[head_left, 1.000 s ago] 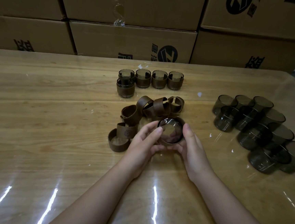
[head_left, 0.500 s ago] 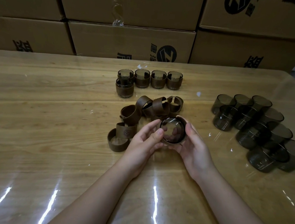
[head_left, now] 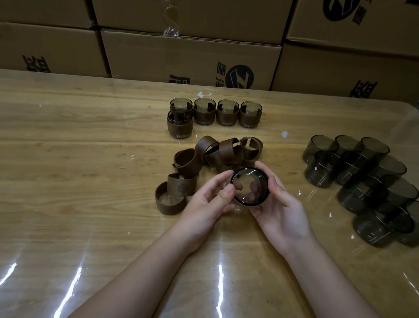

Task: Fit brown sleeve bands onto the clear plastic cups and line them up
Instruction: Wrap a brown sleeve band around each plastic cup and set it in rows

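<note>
The clear cup point(head_left: 250, 181) is held above the table, near the middle of the view, tipped so that its open mouth faces the camera. The left hand point(head_left: 206, 206) grips it from 8 o'clock, with the thumb on the near rim and the fingers curled round the side. The right hand point(head_left: 284, 208) grips it from 4 o'clock, thumb over the top edge. Fingertips behind the cup show blurred through its bottom. Its wall is mostly covered by the two hands, so whether a brown band sits on it cannot be told.

From 9 to 12 o'clock of the cup, close by, lie the loose brown bands point(head_left: 217, 153), heaped and overlapping so that their number is unclear; the right thumb hides part of one. One upright band point(head_left: 182, 185) bears a round stamp too small to read.

Farther out at 11 o'clock stand the banded cups point(head_left: 227, 112), four in a row and a fifth point(head_left: 179, 124) just in front of the leftmost.

At 3 o'clock, well apart, the bare cups point(head_left: 364, 177) crowd together, dark and see-through, their outlines running into each other.

A white scrap point(head_left: 284, 133) lies at 1 o'clock. The wooden table point(head_left: 63, 171) has a glossy cover with bright glare streaks near the forearms. Cardboard boxes point(head_left: 187, 58) are stacked beyond its far edge at 12 o'clock, their black print cut off.
</note>
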`<state>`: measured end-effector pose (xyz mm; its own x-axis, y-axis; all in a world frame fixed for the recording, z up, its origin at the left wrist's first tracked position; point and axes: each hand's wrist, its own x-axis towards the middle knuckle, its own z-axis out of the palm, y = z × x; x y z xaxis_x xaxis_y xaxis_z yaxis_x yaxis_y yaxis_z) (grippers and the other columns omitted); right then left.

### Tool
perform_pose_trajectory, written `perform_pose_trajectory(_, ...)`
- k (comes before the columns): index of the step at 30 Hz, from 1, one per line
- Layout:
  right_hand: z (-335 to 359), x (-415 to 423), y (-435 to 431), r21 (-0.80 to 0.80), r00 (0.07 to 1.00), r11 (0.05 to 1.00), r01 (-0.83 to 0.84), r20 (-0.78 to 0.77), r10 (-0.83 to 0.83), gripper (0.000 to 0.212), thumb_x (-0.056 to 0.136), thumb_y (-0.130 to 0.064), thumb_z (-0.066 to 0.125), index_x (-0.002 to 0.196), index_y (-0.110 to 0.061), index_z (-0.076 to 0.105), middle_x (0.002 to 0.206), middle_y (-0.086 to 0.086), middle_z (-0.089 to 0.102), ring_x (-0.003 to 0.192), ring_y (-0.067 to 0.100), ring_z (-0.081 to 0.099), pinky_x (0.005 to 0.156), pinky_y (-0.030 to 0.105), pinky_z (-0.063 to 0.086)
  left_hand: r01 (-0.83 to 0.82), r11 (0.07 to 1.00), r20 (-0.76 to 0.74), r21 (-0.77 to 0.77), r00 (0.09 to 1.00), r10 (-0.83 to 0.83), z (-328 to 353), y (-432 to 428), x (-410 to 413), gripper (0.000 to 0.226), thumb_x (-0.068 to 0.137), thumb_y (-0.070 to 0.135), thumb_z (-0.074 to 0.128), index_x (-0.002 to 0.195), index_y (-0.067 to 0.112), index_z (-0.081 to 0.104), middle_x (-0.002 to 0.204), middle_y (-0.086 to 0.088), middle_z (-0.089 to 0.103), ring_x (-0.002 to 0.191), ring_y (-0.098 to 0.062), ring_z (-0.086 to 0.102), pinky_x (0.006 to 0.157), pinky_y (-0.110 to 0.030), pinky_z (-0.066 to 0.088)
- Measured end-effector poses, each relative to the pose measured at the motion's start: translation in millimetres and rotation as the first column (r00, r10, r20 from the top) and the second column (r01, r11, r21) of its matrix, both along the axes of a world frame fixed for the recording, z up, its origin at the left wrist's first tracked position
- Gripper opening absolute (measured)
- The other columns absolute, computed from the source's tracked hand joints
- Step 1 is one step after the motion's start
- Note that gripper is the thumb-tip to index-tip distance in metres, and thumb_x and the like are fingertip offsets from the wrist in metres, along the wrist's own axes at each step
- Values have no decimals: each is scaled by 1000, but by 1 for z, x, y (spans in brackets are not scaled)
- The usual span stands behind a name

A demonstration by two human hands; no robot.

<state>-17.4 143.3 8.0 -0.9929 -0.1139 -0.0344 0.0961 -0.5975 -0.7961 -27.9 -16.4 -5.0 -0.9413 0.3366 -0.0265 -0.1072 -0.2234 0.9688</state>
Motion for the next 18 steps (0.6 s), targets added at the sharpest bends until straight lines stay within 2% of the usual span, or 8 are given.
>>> perform_pose_trajectory(4, 2, 3, 2, -146, 997, 988, -57, 45, 65, 40, 83, -22, 54, 122, -19, 60, 88, 1, 70, 73, 12, 65, 87, 32, 42, 31, 999, -18, 7, 999, -31, 0, -1, -1, 57, 82, 36, 58, 136, 19, 49, 115, -4, 62, 111, -17, 60, 86, -27, 49)
perform_pose_trajectory(6, 1, 4, 2, -228, 993, 970, -89, 57, 105, 42, 76, -22, 72, 117, -19, 66, 86, 4, 66, 71, 14, 58, 90, 34, 39, 27, 999, -18, 29, 999, -27, 1, -1, 0, 55, 82, 34, 58, 133, 19, 50, 118, -12, 60, 109, -17, 59, 84, -27, 50)
perform_pose_trajectory(8, 1, 4, 2, -275, 988, 952, -134, 36, 149, 58, 60, -22, 90, 114, -21, 69, 90, 6, 66, 75, 17, 58, 87, 35, 49, 14, 999, -29, 52, 999, -13, 1, -1, 0, 53, 82, 32, 58, 132, 16, 51, 122, -18, 58, 110, -20, 59, 86, -30, 50)
perform_pose_trajectory(9, 1, 4, 2, -292, 986, 945, -150, 20, 163, 59, 59, -21, 91, 114, -21, 70, 94, 8, 67, 78, 18, 60, 83, 38, 54, 11, 998, -36, 62, 999, -9, 1, -1, 1, 51, 82, 31, 58, 130, 16, 52, 121, -17, 58, 109, -22, 58, 88, -32, 49)
perform_pose_trajectory(11, 2, 4, 0, -301, 986, 941, -156, 8, 166, 47, 70, -21, 83, 115, -24, 70, 99, 10, 66, 84, 19, 64, 80, 37, 57, 19, 996, -42, 90, 999, -16, 4, -2, 1, 53, 80, 34, 64, 128, 15, 53, 118, -13, 59, 109, -22, 59, 90, -34, 49)
perform_pose_trajectory(14, 3, 6, -3, -296, 989, 945, -136, 18, 148, 32, 83, -20, 64, 113, -28, 71, 108, 15, 59, 97, 24, 59, 84, 36, 56, 39, 988, -24, 148, 999, -36, 6, -2, 1, 84, 60, 57, 84, 126, 14, 55, 117, -7, 65, 107, -17, 63, 87, -27, 53)
perform_pose_trajectory(16, 5, 7, -6, -314, 988, 937, -153, -14, 157, 41, 72, -22, 81, 111, -29, 71, 108, 13, 61, 99, 24, 60, 91, 37, 51, 29, 983, -8, 180, 1000, -28, 6, -2, 0, 86, 58, 60, 84, 125, 15, 56, 115, -5, 67, 105, -16, 64, 85, -26, 53)
perform_pose_trajectory(18, 7, 9, -7, -265, 985, 948, -175, -55, 166, 55, 59, -25, 92, 109, -31, 72, 106, 9, 62, 99, 20, 59, 94, 35, 44, -10, 981, 4, 194, 1000, 9, 5, -3, -3, 63, 70, 56, 76, 119, 17, 63, 104, -1, 70, 96, -15, 65, 79, -25, 54)
